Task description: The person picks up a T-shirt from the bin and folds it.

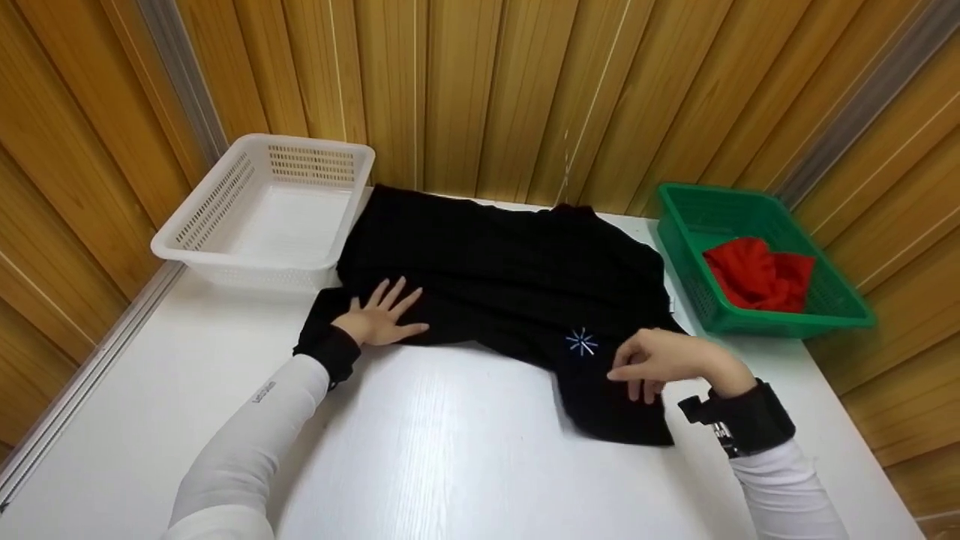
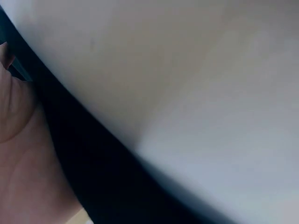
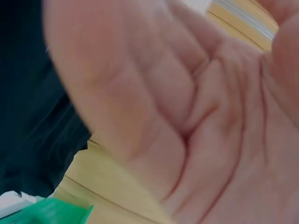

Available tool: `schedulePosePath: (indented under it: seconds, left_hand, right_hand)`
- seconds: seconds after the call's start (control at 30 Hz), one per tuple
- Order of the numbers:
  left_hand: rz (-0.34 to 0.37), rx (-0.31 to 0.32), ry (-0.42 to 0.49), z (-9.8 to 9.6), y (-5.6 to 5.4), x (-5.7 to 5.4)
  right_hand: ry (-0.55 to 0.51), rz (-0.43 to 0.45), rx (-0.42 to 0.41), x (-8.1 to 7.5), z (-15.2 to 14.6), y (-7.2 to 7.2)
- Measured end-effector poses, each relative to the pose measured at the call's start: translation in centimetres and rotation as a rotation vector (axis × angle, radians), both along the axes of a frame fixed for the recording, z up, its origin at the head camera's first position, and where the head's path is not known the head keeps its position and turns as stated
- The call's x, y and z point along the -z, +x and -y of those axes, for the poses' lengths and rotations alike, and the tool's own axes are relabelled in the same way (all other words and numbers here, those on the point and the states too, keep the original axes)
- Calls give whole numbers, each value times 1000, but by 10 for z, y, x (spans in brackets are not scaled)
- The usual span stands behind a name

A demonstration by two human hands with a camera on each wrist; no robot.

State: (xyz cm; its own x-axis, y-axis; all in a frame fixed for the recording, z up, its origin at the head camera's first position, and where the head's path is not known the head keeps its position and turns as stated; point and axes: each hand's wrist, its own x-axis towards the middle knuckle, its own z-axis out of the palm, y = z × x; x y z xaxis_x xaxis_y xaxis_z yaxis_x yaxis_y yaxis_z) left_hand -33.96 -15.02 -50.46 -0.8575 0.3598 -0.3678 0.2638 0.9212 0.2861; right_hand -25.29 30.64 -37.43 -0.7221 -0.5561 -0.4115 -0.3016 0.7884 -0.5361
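Observation:
A black short-sleeved shirt lies spread sideways on the white table, with slight creases across it. One sleeve reaches toward the near right, and a pale blue starburst mark shows beside it. My left hand rests on the shirt's near left part, palm down, with its fingers spread. Over the sleeve, my right hand has loosely bent fingers. Nothing shows in the right palm in the right wrist view, where dark cloth appears beside it. The left wrist view catches a dark band and the edge of the left hand.
A white plastic basket stands at the back left, close against the shirt. On the right, a green basket holds a red cloth. Wood-patterned walls enclose the back and sides of the white table.

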Motion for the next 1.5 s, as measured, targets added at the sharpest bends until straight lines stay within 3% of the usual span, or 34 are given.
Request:
schedulePosePath:
  seconds: [0.07,0.17,0.23,0.37,0.5,0.73,0.83,0.9,1.0,1.07,1.13,1.2,1.27,1.4,1.5]
  left_hand:
    - [6,-8,6,1,1,-1]
    - [12,-17,20,2,3,-3]
    - [10,-17,25,1,4,-4]
    - [11,-12,26,0,4,-4]
    - [6,-8,23,-2,4,-4]
    - [15,-14,17,-2,4,-4]
    - [8,-14,16,-2,3,-4]
    - [9,-11,13,-2,3,-4]
    - [15,-8,17,-3,2,-5]
    - [21,-9,19,-2,2,-5]
    - [23,-11,22,-1,1,-5]
    - [24,-13,20,0,0,-5]
    - [22,-16,19,1,0,-4]
    - [27,-10,11,0,0,-4]
    - [34,-5,15,-1,-2,-4]
  right_hand:
    - [-24,-120,-15,4,-2,-6]
    - [-2,-325,-8,23,-5,-16]
    - [51,-362,12,39,-6,-21]
    - [144,-287,29,65,-7,-24]
    - [194,-268,77,70,-10,-21]
    - [232,-395,16,60,-20,-12]
    - [169,-383,1,52,-27,-9]
    - [125,-327,-7,45,-33,-6]
    - [128,-172,36,30,-38,-1]
    - [179,-161,90,22,-36,0]
    - [211,-223,168,22,-29,-3]
    - [220,-328,217,30,-22,-8]
    - [211,-359,226,44,-13,-14]
    - [233,-214,204,75,-1,-23]
    - [236,-135,216,87,0,-33]
